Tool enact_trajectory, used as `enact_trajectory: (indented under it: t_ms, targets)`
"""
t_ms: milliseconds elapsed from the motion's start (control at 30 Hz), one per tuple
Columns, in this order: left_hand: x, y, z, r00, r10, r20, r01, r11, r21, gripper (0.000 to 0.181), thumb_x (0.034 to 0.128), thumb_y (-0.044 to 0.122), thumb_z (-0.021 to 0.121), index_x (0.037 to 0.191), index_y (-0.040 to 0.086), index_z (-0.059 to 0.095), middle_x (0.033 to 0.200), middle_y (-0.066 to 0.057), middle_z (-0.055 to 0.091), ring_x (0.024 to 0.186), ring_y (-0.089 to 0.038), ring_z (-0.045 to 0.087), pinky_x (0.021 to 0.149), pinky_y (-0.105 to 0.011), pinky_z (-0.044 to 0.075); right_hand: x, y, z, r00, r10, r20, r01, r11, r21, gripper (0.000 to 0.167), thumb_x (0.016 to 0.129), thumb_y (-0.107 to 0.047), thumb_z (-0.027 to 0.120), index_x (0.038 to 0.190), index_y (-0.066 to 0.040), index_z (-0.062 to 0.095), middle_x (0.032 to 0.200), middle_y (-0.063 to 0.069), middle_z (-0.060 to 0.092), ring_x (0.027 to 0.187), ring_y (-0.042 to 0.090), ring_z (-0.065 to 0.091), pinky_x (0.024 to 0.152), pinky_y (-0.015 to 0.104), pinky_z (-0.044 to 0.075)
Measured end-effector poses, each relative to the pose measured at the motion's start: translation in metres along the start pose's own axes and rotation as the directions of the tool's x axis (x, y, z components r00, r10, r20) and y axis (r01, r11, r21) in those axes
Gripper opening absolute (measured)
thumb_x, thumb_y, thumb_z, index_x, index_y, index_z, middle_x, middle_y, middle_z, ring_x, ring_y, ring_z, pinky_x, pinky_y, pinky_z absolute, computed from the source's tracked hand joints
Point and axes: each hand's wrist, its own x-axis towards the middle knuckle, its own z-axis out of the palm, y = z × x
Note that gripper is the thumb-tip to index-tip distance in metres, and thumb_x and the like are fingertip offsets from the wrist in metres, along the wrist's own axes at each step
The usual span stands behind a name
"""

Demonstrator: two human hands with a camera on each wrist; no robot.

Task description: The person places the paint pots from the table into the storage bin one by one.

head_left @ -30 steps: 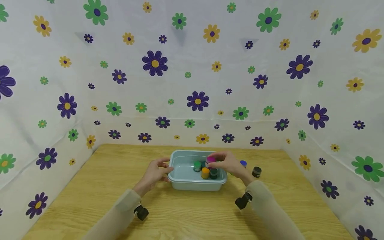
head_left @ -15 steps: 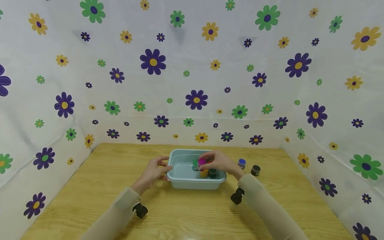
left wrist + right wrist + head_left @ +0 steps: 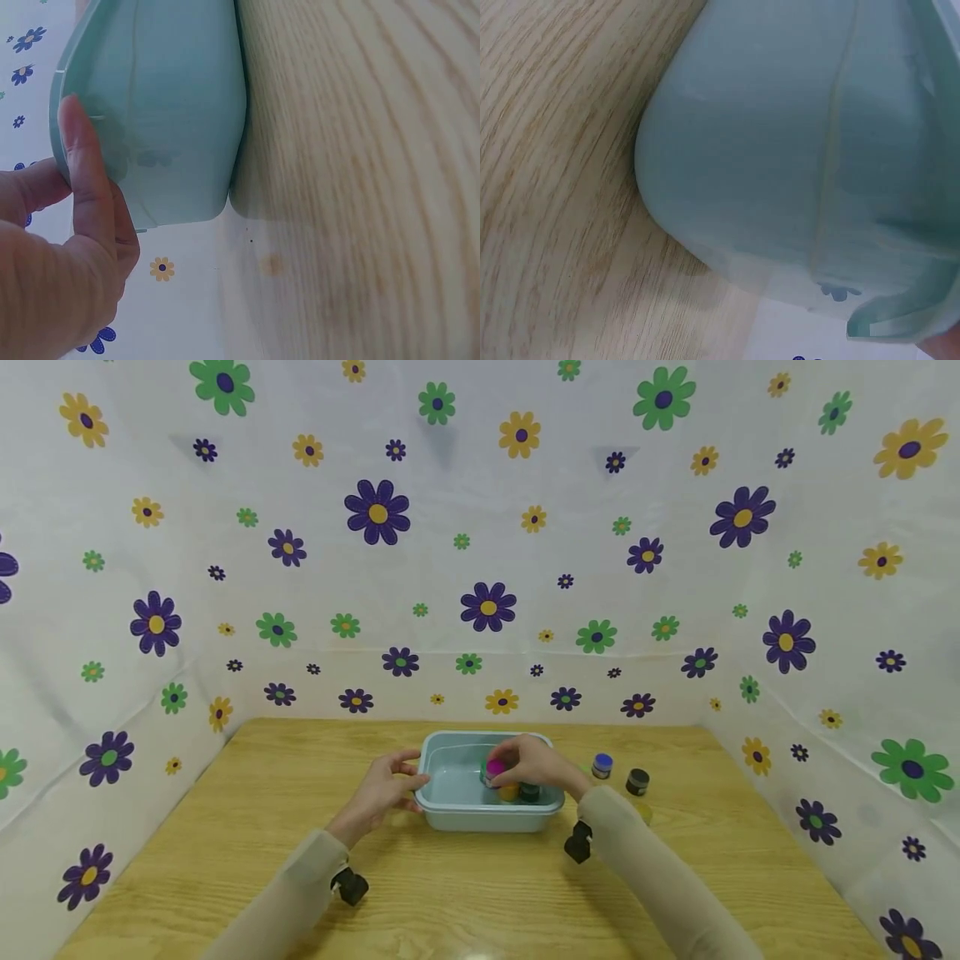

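Note:
A pale blue-green tub (image 3: 487,820) stands on the wooden table. My left hand (image 3: 382,793) grips its left rim; in the left wrist view the thumb and fingers of that hand (image 3: 82,217) lie on both sides of the rim. Inside the tub, my right hand (image 3: 536,764) pinches a jar with a magenta lid (image 3: 495,768). Close beside that jar are an orange jar (image 3: 509,792), a dark green jar (image 3: 529,792) and a green jar partly hidden behind it. The right wrist view shows mostly the tub's outer wall (image 3: 742,150).
Right of the tub, a blue-lidded jar (image 3: 602,766) and a black-lidded jar (image 3: 637,782) stand on the table (image 3: 465,893). A yellow thing (image 3: 642,812) shows partly behind the right sleeve. A flowered cloth (image 3: 420,568) surrounds the table at the back and sides.
My right hand has carried the magenta-lidded jar leftward and lower within the tub, beside the green jar. The yellow thing has come into view by the right sleeve. My left hand keeps its grip.

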Motion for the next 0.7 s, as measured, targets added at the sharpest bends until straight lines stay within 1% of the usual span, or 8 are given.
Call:
enact_trajectory:
  t_ms: [167,367,467,700]
  targets:
    - [0.000,0.000,-0.001,1.000,0.012,0.002,-0.013,1.000,0.011,0.057,0.0898,0.003,0.069,0.142,0.003,0.047,0.109,-0.016,0.050,0.074,-0.021,0.062,0.055,-0.034,0.061,0.007,0.003,0.004,0.999,-0.044,0.007,0.044,0.998,-0.047,0.040,0.083,-0.015,0.079,0.120,-0.005,0.068,0.114,0.004,0.070,0.101,0.016,0.064,0.092,0.033,0.055]
    - [0.001,-0.002,0.000,1.000,0.003,-0.005,-0.003,1.000,0.001,0.055,0.0891,0.003,0.069,0.141,0.003,0.049,0.109,-0.016,0.051,0.072,-0.021,0.062,0.055,-0.034,0.061,0.012,0.003,0.007,0.997,-0.061,0.049,0.065,0.993,-0.098,0.036,0.083,-0.012,0.079,0.117,-0.005,0.070,0.107,0.002,0.071,0.095,0.013,0.062,0.086,0.030,0.055]
    - [0.000,-0.001,0.000,1.000,-0.003,-0.009,0.003,1.000,0.000,0.055,0.0892,0.003,0.069,0.140,0.004,0.049,0.109,-0.016,0.051,0.071,-0.020,0.062,0.056,-0.034,0.061,0.013,0.002,0.008,0.997,-0.044,0.067,0.051,0.993,-0.106,0.036,0.083,-0.011,0.079,0.117,-0.005,0.070,0.105,0.001,0.071,0.093,0.013,0.062,0.085,0.030,0.055]
    - [0.000,0.000,0.000,1.000,0.015,-0.007,-0.015,1.000,0.010,0.055,0.0895,0.004,0.069,0.141,0.004,0.049,0.109,-0.016,0.051,0.070,-0.020,0.062,0.055,-0.034,0.060,0.017,0.004,0.010,0.998,-0.002,0.060,0.013,0.984,-0.177,0.034,0.080,-0.011,0.081,0.113,-0.009,0.073,0.101,-0.001,0.070,0.091,0.012,0.060,0.083,0.030,0.055]
